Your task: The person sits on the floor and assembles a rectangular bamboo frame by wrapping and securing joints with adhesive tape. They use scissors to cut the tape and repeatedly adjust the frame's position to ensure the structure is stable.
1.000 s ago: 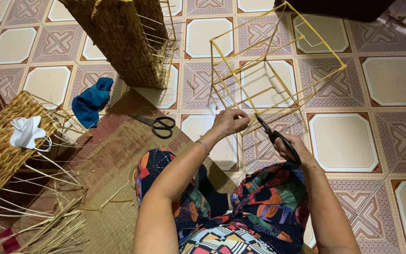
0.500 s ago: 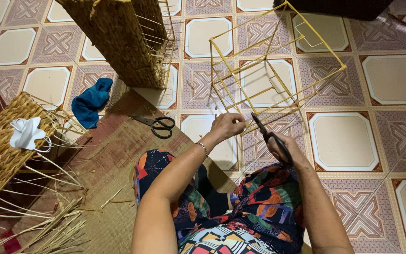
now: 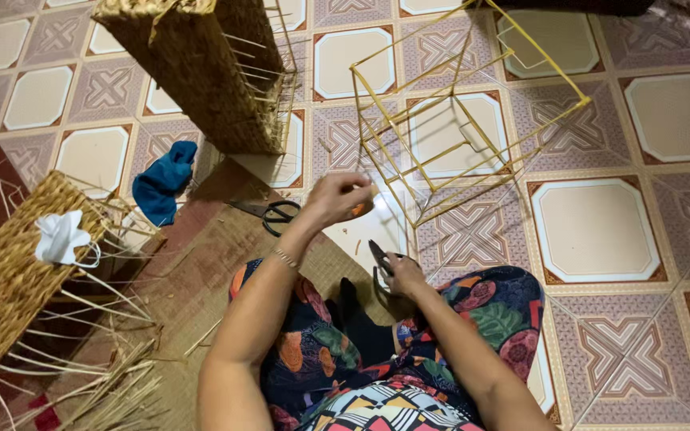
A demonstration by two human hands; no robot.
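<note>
Left hand (image 3: pixel 337 199) clenched near the yellow frame (image 3: pixel 473 120), raised over the tile floor (image 3: pixel 600 231), perhaps pinching something; hard to tell. Right hand (image 3: pixel 405 275) gripping a dark cutter (image 3: pixel 381 257), tucked at the lap, blade upward. Open tiles right; left crowded by woven baskets (image 3: pixel 201 72), mat (image 3: pixel 201 271), scissors (image 3: pixel 269 214).

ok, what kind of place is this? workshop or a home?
Likely a home floor used for basket weaving, not a fitted workshop. Patterned floor tiles, a woven mat the person sits on, part-woven baskets with loose straw ends, and a bare yellow wire frame. No bench or machines in view.
</note>
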